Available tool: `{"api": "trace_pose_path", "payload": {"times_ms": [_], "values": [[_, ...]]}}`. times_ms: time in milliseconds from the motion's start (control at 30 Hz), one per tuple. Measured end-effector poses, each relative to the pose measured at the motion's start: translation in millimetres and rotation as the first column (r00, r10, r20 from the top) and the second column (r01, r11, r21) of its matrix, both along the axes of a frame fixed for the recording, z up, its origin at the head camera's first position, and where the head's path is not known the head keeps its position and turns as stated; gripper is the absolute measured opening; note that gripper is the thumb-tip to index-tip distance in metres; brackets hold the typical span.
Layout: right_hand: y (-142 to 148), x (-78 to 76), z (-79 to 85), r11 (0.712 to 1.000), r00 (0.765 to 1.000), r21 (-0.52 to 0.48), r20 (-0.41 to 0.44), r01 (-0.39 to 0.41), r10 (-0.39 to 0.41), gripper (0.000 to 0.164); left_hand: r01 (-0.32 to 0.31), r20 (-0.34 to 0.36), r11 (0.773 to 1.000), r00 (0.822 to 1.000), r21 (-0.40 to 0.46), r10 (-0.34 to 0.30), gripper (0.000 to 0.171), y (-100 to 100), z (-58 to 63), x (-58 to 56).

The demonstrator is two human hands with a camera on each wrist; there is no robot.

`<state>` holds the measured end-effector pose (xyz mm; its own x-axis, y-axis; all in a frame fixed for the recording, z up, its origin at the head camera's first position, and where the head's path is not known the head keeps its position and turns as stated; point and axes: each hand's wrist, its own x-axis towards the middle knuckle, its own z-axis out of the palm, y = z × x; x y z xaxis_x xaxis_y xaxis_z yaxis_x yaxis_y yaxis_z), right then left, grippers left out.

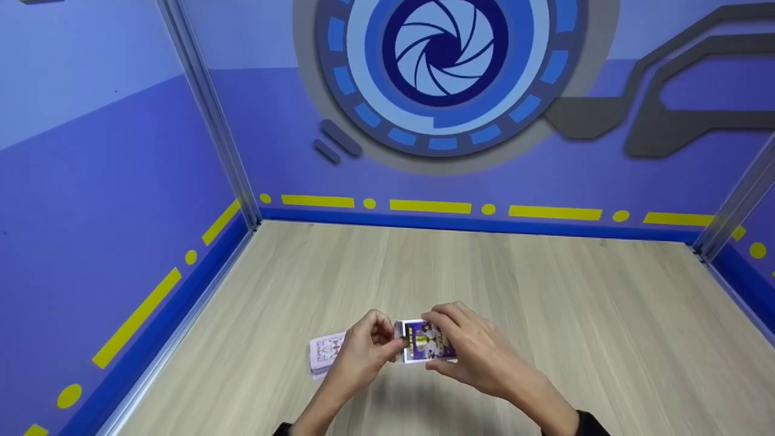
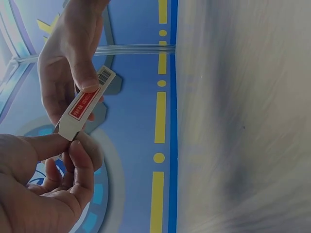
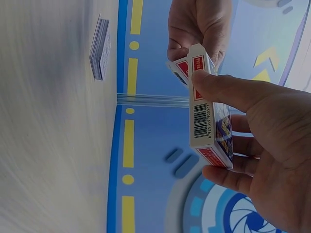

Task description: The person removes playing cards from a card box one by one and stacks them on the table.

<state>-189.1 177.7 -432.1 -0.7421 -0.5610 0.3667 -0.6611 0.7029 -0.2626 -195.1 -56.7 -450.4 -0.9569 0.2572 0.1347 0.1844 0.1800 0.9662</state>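
A small playing-card box [image 1: 427,341], with a purple picture on its face and a white edge, is held above the table. My right hand [image 1: 484,348] grips it by its sides, the thumb along the narrow barcode side [image 3: 200,120]. At the box's other end, my left hand [image 1: 363,351] pinches the end flap between thumb and fingers. That flap [image 3: 181,69] stands out from the box in the right wrist view. What is inside the box is hidden. A stack of playing cards [image 1: 326,352], with a patterned top card, lies on the table, partly behind my left hand.
The wood-grain table [image 1: 581,315] ends at a blue back wall [image 1: 260,145] with a printed round emblem and yellow dashes. A blue side wall [image 1: 121,212] stands on the left, joined by a metal corner post [image 1: 209,109]. Another wall edge is at the right.
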Motion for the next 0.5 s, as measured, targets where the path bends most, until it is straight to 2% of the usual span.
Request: {"api": "trace_pose_path", "payload": {"times_ms": [100,233,367,500], "values": [[1.7,-1.7,-0.1,1.0,1.0,0.003,0.006,0.007,-0.007,0.071,0.01,0.009,1.0,1.0,0.017,-0.01,0.025,-1.7,2.3,-0.6],[5.1,-4.0,-0.3,1.0,1.0,-0.004,-0.002,0.029,-0.029,0.071,0.011,-0.03,1.0,0.999,0.0,-0.011,0.027,-4.4,5.4,-2.0],[7.6,-5.7,-0.7,0.999,0.999,-0.01,-0.013,0.05,-0.05,0.073,0.01,-0.137,0.998,0.99,-0.068,-0.019,0.03,-8.7,8.5,-2.5],[9.0,-7.4,-1.5,0.998,0.998,-0.013,-0.022,0.054,-0.054,0.073,-0.012,-0.269,0.987,0.963,-0.161,-0.032,0.031,-14.5,12.2,-2.5]]}}
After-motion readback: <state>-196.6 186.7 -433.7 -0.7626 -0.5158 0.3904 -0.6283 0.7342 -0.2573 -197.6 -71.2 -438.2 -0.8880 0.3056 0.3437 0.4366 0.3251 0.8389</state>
